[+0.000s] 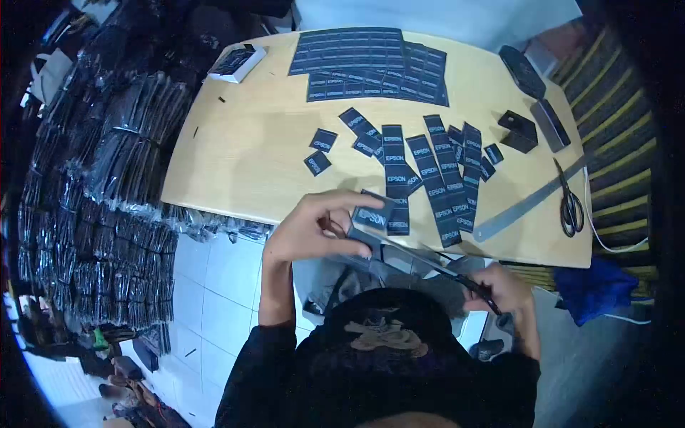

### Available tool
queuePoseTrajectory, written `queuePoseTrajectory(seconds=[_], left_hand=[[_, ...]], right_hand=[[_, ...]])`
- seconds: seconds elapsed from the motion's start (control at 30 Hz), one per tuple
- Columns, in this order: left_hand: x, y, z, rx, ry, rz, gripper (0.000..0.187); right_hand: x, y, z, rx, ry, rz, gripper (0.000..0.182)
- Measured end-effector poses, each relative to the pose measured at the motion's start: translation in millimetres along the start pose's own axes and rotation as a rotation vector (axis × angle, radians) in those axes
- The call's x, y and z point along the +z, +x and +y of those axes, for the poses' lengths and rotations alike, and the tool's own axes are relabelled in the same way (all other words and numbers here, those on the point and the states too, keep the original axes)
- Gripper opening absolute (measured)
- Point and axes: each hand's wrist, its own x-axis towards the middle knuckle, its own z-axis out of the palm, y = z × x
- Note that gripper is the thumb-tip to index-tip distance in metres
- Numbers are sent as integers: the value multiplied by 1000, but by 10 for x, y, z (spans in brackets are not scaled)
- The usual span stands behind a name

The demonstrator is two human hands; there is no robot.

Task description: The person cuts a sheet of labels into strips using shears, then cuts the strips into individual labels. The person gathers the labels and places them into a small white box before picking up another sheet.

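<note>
EPSON reads on the label [372, 217], pinched by your left hand [307, 232] over the table [246, 164]'s front edge: index finger on top, thumb below. Your right hand [503, 289] is closed around the held scissors [428, 261]; blade gap, can't tell. Open room left of 2 loose labels [323, 140], EPSON strips [430, 171] rightward.

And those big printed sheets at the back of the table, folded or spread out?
Spread out: the sheets lie flat, overlapping, on the table, their printed rows showing.
</note>
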Motion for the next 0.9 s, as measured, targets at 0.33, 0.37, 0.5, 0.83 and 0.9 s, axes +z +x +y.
queuePoseTrajectory(seconds=[0.33, 0.37, 0.5, 0.83, 0.9], left_hand=[[-825, 81, -587, -188, 420, 418, 97], [-918, 64, -758, -132, 510, 419, 98], [-925, 28, -762, -160, 754, 608, 95], [-318, 706, -789, 360, 1096, 175, 66], [-356, 761, -809, 269, 1090, 189, 61]], right_hand=[[324, -293, 319, 97, 188, 265, 25], [345, -286, 388, 51, 168, 269, 24], [412, -176, 335, 23, 229, 317, 23], [592, -107, 402, 54, 310, 414, 22], [604, -148, 353, 41, 335, 422, 21]])
